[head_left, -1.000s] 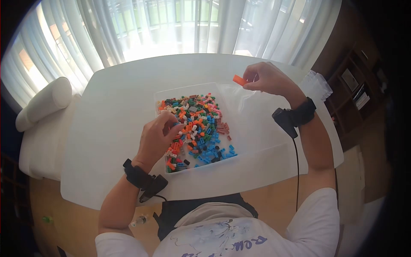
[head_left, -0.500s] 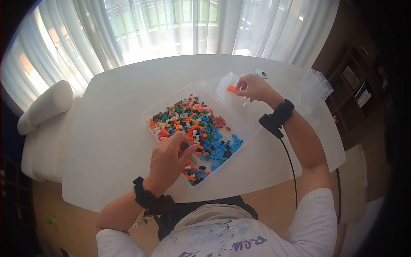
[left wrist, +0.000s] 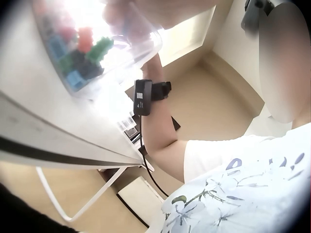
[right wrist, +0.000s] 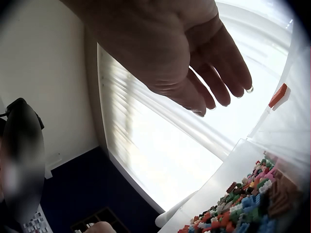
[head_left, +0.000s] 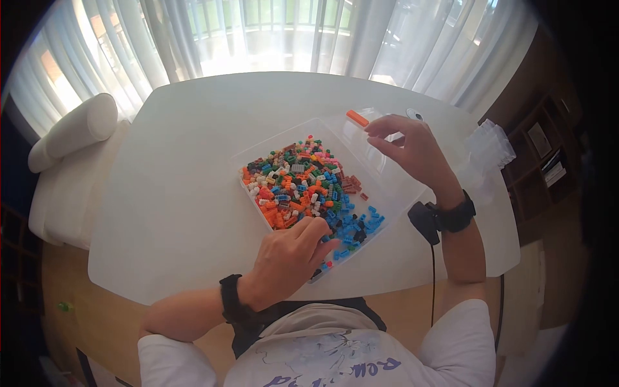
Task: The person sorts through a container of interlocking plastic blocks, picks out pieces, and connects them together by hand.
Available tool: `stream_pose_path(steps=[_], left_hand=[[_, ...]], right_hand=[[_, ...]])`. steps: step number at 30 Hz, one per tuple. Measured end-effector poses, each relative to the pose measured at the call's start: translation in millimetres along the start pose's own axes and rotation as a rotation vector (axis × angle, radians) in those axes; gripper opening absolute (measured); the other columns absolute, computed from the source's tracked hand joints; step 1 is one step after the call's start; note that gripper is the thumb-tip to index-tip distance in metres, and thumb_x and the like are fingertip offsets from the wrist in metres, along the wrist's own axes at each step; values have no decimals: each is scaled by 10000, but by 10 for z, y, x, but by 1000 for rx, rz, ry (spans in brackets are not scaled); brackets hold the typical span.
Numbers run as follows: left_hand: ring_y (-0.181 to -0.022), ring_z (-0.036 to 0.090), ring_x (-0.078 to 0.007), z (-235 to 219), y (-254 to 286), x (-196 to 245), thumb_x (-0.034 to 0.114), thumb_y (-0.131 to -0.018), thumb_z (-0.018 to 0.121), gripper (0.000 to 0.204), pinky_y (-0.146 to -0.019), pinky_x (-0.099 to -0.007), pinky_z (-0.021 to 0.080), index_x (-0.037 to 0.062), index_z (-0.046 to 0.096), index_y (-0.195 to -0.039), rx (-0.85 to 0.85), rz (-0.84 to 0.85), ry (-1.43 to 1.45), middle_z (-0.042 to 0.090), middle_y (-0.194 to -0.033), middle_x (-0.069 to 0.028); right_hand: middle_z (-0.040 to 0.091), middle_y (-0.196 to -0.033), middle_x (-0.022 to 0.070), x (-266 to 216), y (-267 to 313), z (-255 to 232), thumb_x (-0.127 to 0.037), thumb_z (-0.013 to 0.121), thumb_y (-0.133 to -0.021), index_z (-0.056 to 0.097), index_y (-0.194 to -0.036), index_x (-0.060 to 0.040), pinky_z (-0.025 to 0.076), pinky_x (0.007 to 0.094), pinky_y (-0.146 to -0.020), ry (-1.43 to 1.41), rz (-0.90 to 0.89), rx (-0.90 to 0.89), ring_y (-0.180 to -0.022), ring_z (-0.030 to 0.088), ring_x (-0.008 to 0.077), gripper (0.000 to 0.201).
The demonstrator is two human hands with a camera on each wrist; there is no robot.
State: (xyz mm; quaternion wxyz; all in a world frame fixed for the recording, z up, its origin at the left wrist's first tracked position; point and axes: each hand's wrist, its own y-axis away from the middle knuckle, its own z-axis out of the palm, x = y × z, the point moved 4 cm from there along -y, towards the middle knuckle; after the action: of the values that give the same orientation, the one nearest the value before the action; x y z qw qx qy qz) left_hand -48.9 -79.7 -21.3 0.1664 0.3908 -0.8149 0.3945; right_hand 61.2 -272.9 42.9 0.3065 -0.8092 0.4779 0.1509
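A clear tray (head_left: 240, 184) of small colourful bricks sits on the white table. Over its near edge, my left hand (head_left: 280, 261) has thumb and fingers pinched around what looks like a small blue brick (head_left: 325, 238). The left wrist view shows only a blurred part of that hand (left wrist: 165, 9) above the tray's bricks (left wrist: 85, 41). My right hand (head_left: 416, 151) is raised right of the tray, fingers loosely bent and apart. An orange brick piece (head_left: 356, 118) lies just beyond its fingertips; in the right wrist view, the orange piece (right wrist: 278, 96) is separate from the hand (right wrist: 194, 58).
Under the right hand lies a clear lid or sheet (head_left: 382, 169). A round black-and-white item (head_left: 414, 114) is behind it, and crumpled clear plastic (head_left: 491, 145) rests at the table's right edge. A white seat (head_left: 68, 187) stands to the left.
The right hand has let go of the orange piece and drawn back from it. The tray has turned at an angle, and the left hand has moved right and nearer the body.
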Motion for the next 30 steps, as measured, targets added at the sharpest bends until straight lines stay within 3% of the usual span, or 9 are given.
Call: stream_pose_path(steps=[4,8,11,14,17,20,22,25,30], left_hand=[[-486,526,-163,-38,-68,-47,150,-748,697,226,-466,-267,426,29,515,-804,66,-50,-46,555,-688,-65],[-485,501,-127,-138,-194,-218,131,-756,688,202,-459,-256,406,40,509,-784,68,-123,12,541,-613,-46],[-461,515,-81,-178,-269,-408,105,-779,663,163,-442,-216,402,37,515,-776,-98,-167,119,567,-612,-23],[-472,539,-67,-315,-338,-537,95,-794,649,132,-439,-186,402,38,529,-787,-211,-363,313,578,-633,-20],[-512,565,-66,-398,-335,-634,79,-802,637,107,-445,-172,407,37,540,-817,-176,-363,447,597,-694,-28],[-533,584,-75,-456,-356,-639,66,-800,636,104,-450,-174,414,37,541,-830,-135,-356,524,602,-714,-33],[-546,593,-79,-491,-349,-652,61,-798,637,105,-452,-175,415,39,541,-835,-112,-378,559,603,-720,-34],[-566,609,-91,-520,-349,-624,57,-797,637,102,-468,-182,430,42,554,-855,-74,-316,415,609,-719,-26],[-574,614,-136,-503,-350,-407,128,-771,670,169,-518,-237,461,46,553,-861,-8,53,79,603,-704,-51]], right_hand=[[634,-762,89,-331,421,80,-142,654,-762,639,-845,-26,492,285,-675,48,-171,-170,-701,610,204,144],[621,-734,105,-259,575,246,-141,617,-789,626,-825,-26,477,314,-686,-16,-286,-275,-697,593,253,122],[597,-702,142,-195,655,425,-130,542,-834,612,-809,-30,471,338,-678,-4,-412,-379,-686,575,295,124],[644,-799,103,-263,610,394,-137,561,-834,632,-864,-30,480,313,-695,46,-242,-604,-705,595,281,132],[643,-769,98,-302,464,404,-120,568,-827,630,-858,-28,477,304,-658,-18,-192,-678,-667,601,272,115],[638,-734,100,-256,289,523,-78,588,-793,632,-860,-38,462,313,-611,-134,-78,-667,-640,605,258,90],[634,-729,100,-245,213,614,-59,598,-767,632,-854,-42,460,317,-616,-32,-154,-641,-647,605,252,95],[624,-723,98,-274,176,731,-34,617,-718,631,-838,-46,456,326,-627,134,-221,-645,-663,602,248,121],[612,-722,92,-219,210,834,-37,644,-677,625,-805,-43,450,339,-650,195,-238,-630,-681,590,256,129]])
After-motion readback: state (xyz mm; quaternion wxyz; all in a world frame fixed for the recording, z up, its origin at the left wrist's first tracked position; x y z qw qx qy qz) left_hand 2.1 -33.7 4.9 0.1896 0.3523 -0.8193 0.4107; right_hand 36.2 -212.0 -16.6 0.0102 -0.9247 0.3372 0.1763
